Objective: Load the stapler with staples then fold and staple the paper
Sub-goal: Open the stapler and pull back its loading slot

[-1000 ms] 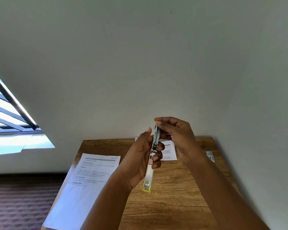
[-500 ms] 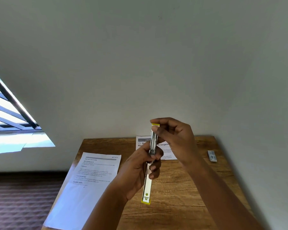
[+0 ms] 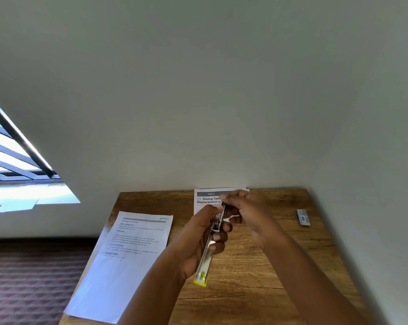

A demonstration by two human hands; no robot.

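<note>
Left hand (image 3: 199,240): closed around the middle of the stapler (image 3: 210,245), holding it in the air above the surface (image 3: 257,266).
Right hand (image 3: 247,211): blurred, fingers curled at the stapler's far upper end; whether it is pinching anything cannot be told.
Stapler: long, silver metal, with a yellow tip (image 3: 201,280) at the near lower end; it tilts so the far end points up and away from the person.
Paper (image 3: 125,254): a white printed sheet lying flat on the left side of the surface, its left edge hanging over the side.
Second sheet (image 3: 209,199): a smaller printed page at the far edge against the wall (image 3: 221,102), partly hidden behind the hands.
Staple box (image 3: 303,216): small and grey, lying well apart to the right near the far corner.
Surface: brown wood grain, set into a corner of pale walls.
</note>
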